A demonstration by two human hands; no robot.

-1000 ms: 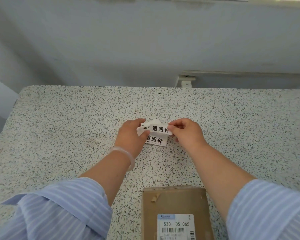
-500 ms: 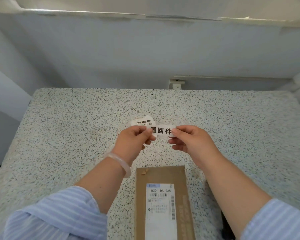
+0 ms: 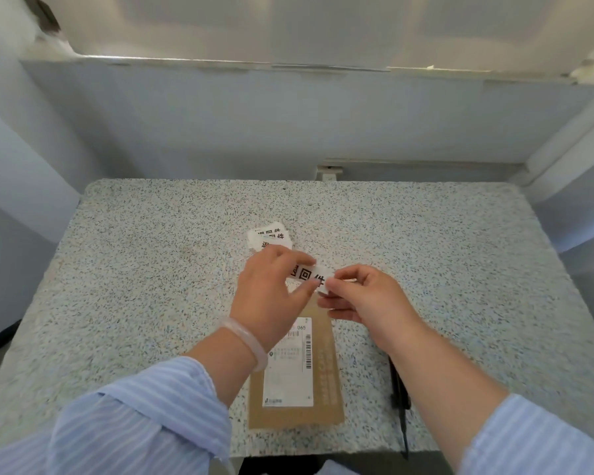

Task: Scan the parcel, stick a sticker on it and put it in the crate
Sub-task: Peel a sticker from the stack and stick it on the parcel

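Above the far end of the parcel (image 3: 294, 375), the left hand (image 3: 271, 296) and right hand (image 3: 360, 296) each pinch one end of the sticker (image 3: 311, 276), stretched between them. Its tacky side could curl onto a fingertip or fold onto itself if either grip slackens, or land crooked across the shipping label (image 3: 290, 365). Spare stickers (image 3: 268, 238) lie farther off on the desk (image 3: 151, 269); no crate is in view.

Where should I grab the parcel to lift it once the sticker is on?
Probably by its long side edges near the near end, coming from above. The parcel lies flat on the table, long and thin; both hands, left hand and right hand, now hold the sticker over its far end.
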